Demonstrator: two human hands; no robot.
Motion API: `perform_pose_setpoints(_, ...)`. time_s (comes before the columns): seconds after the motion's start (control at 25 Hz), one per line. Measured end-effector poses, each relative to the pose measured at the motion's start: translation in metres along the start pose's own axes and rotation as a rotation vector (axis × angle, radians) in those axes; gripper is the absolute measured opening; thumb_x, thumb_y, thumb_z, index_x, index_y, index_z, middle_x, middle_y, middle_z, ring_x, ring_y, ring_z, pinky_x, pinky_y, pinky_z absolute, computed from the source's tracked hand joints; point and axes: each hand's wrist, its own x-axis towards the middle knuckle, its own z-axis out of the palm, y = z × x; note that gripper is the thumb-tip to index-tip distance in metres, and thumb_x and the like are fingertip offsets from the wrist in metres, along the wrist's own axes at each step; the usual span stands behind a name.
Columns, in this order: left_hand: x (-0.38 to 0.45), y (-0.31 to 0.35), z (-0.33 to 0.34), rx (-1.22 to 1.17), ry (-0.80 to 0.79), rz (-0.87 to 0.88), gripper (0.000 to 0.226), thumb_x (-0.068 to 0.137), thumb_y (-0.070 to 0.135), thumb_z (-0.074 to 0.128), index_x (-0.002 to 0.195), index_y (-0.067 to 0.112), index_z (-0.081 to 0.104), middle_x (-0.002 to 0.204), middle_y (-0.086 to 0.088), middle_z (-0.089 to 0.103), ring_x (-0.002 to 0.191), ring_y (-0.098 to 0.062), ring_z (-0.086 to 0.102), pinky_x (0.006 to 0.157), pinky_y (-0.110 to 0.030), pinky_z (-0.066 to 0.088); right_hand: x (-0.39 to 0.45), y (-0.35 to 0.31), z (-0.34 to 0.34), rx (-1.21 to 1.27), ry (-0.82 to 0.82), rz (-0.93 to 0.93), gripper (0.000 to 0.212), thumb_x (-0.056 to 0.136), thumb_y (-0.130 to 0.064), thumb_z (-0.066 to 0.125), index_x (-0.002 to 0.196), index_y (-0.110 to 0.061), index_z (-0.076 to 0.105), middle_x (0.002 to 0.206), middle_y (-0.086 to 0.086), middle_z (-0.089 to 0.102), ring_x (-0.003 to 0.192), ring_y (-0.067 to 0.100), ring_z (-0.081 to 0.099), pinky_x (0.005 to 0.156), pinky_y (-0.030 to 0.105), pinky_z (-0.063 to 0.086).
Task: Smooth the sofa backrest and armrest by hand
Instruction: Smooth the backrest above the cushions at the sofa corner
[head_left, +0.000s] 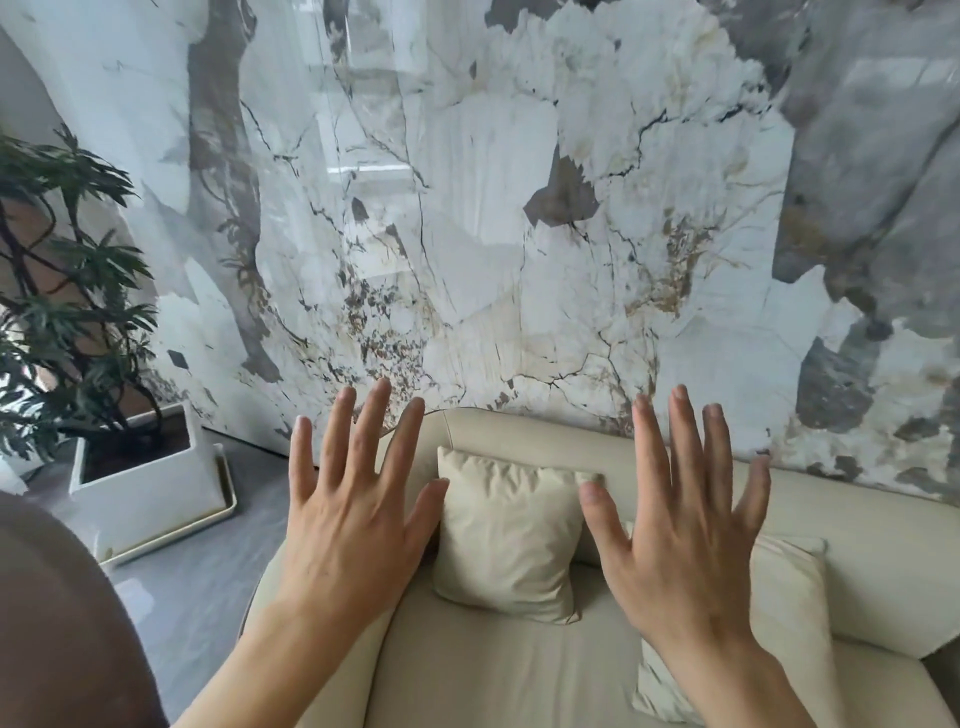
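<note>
A cream sofa stands against the marble wall. Its backrest (862, 525) runs along the wall from the rounded left corner to the right edge. The curved left armrest (270, 587) shows below my left wrist and is partly hidden by my forearm. My left hand (353, 519) is raised over the armrest corner, fingers spread, holding nothing. My right hand (680, 530) is raised in front of the backrest, fingers spread, holding nothing. Whether either palm touches the sofa cannot be told.
Two cream cushions lean on the backrest: one (509, 535) between my hands, another (789, 613) partly behind my right hand. A white square planter (150, 488) with a leafy plant (62, 291) stands on a tray on the grey floor (202, 587) left of the sofa.
</note>
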Motion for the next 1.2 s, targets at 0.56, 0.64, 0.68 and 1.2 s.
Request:
perform_pose_setpoints(0.56,0.134,-0.096,0.184,-0.066,-0.103,0.102,0.065,0.093,0.052,0.037,0.149,0.018,0.04,0.158,-0.012,0.034,0.148,-0.034,0.025,0.12,-0.057,0.011,0.103,-0.061,0.179,-0.09,-0.216,0.058,0.073,0.092,-0.062,0.025,0.152,-0.019,0.032,0.16,0.009,0.028,0.147,0.031,0.023,0.114,0.06,0.012)
perform_pose_setpoints(0.64,0.153,-0.117,0.223,-0.122,-0.13,0.125,0.065,0.093,0.052,0.038,0.148,0.017,0.042,0.158,-0.012,0.035,0.147,-0.034,0.025,0.119,-0.057,0.012,0.114,-0.079,0.214,-0.133,-0.258,0.085,0.073,0.093,-0.062,0.022,0.152,-0.02,0.031,0.16,0.008,0.026,0.147,0.029,0.023,0.114,0.061,0.012)
perform_pose_setpoints(0.68,0.163,-0.128,0.243,-0.148,-0.146,0.138,0.065,0.092,0.051,0.038,0.147,0.016,0.043,0.157,-0.013,0.036,0.146,-0.034,0.027,0.118,-0.058,0.014,0.121,-0.088,0.233,-0.144,-0.274,0.107,0.073,0.093,-0.062,0.022,0.152,-0.02,0.03,0.16,0.007,0.025,0.148,0.028,0.022,0.113,0.061,0.013)
perform_pose_setpoints(1.2,0.169,-0.119,0.508,-0.233,-0.363,0.214,0.064,0.09,0.05,0.039,0.142,0.015,0.05,0.152,-0.015,0.044,0.143,-0.036,0.035,0.114,-0.058,0.019,0.095,-0.033,0.49,-0.204,-0.509,0.146,0.073,0.091,-0.063,0.024,0.15,-0.021,0.035,0.16,0.006,0.027,0.147,0.029,0.025,0.114,0.06,0.013)
